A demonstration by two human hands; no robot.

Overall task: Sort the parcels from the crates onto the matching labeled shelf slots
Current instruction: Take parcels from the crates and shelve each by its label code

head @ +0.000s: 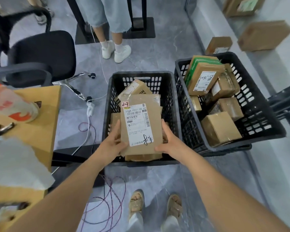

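A parcel sorting room in an office: black plastic crates [228,104] of labeled cardboard parcels [219,128] on a grey tiled floor [157,51], an office chair [40,56] and shelving [264,47] alongside

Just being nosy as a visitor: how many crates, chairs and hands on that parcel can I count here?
Black slotted plastic crates: 2
Black padded office chair: 1
Hands gripping the flat brown cardboard parcel with the white label: 2, left hand and right hand
Total: 5
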